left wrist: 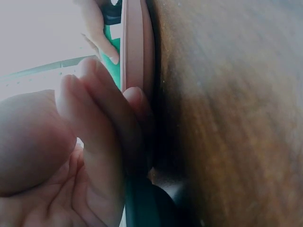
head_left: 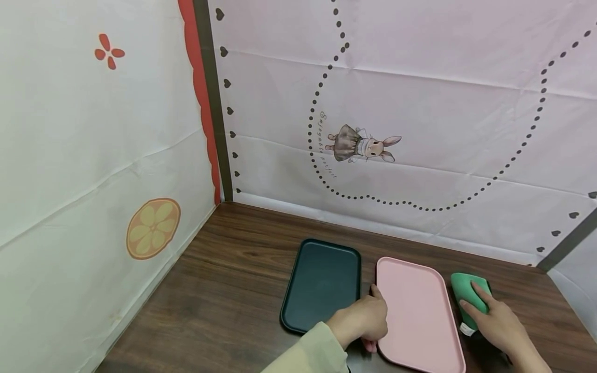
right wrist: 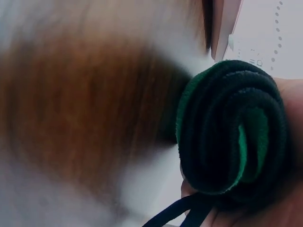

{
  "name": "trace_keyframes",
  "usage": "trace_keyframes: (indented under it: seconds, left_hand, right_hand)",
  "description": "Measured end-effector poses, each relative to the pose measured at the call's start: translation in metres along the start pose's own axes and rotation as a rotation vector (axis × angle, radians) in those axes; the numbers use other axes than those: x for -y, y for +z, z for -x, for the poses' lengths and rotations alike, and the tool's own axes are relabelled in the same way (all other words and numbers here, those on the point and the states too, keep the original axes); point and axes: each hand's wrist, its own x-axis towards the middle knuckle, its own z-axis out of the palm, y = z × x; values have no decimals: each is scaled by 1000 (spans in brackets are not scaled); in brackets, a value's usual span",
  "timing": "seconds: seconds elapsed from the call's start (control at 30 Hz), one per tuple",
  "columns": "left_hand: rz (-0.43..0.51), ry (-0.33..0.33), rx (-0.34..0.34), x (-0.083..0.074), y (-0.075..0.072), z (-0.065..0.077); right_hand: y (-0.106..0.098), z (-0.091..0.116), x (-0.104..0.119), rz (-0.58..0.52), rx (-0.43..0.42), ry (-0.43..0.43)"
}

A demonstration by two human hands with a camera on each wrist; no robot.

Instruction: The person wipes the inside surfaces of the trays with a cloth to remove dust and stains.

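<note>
My left hand (head_left: 364, 317) is at the left long edge of a pink tray (head_left: 420, 316). One finger reaches forward along its rim, and in the left wrist view the fingertips (left wrist: 135, 97) lie right at the tray's side. To the right of that tray, my right hand (head_left: 501, 324) grips a rolled green cloth (head_left: 466, 292) with thumb and fingers spread over it. Seen end-on in the right wrist view, the roll (right wrist: 227, 132) has dark inner layers and a dark strap (right wrist: 175, 205) hanging from it. A white label (head_left: 467, 328) shows at its near end.
Left of the pink tray lies a dark green tray (head_left: 324, 280), close to my left hand and sleeve (head_left: 310, 352). Both trays rest on a brown wood-grain table (head_left: 224, 290). Printed cloth walls (head_left: 275, 166) rise along its back and left edges.
</note>
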Motion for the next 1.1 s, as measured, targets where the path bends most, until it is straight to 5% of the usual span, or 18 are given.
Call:
trace_keyframes:
  seconds: [0.43, 0.73, 1.1]
  left_hand:
    - [-43, 1, -18, 0, 2, 0]
    - [-45, 10, -30, 1, 3, 0]
    - [-42, 7, -26, 1, 2, 0]
  right_hand:
    - [0, 10, 7, 63, -3, 35]
    - [6, 14, 11, 144, -63, -71]
    - [13, 14, 11, 115, 63, -77]
